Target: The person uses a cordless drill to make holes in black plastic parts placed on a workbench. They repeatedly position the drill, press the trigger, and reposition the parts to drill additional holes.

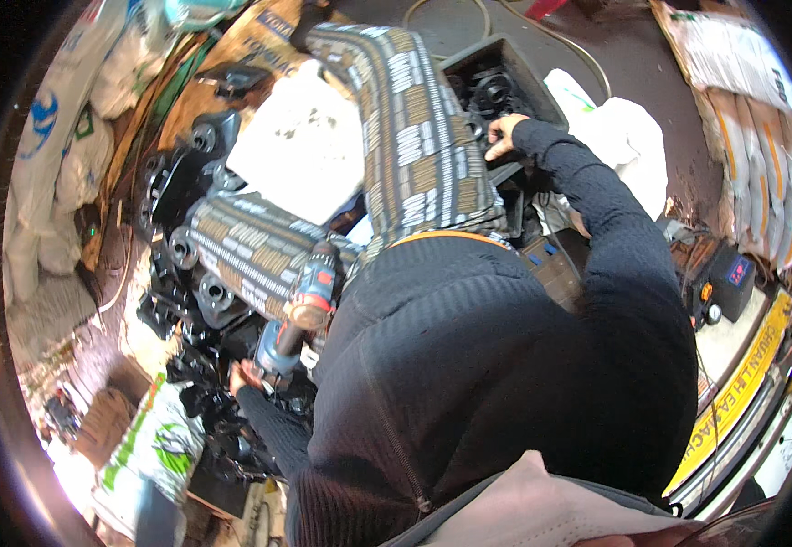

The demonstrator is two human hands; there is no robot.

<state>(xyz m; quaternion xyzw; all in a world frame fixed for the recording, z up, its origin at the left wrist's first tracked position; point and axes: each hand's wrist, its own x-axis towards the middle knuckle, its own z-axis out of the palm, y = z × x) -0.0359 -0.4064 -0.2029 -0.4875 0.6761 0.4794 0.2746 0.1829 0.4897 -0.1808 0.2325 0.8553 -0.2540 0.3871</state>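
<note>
My right hand (505,137) reaches into a dark grey bin (553,102) at the upper middle, its fingers bent down against dark parts (494,89). Whatever those fingers grip is hidden. Low on the left, my left hand (246,376) is among a heap of black moulded parts (216,296), beside the base of a cordless drill (314,283). Its fingers look curled, but what they hold is too small to tell. The blue and black drill rests close against my bent leg. Between my legs lies a white sheet or bag (300,150) with dark smudges.
White sacks (54,164) line the left side. A green and white bag (154,438) and a brown glove (104,424) lie lower left. At right are a white plastic bag (628,150), stacked packages (761,146), a black box (724,278) and a yellow strip (733,392).
</note>
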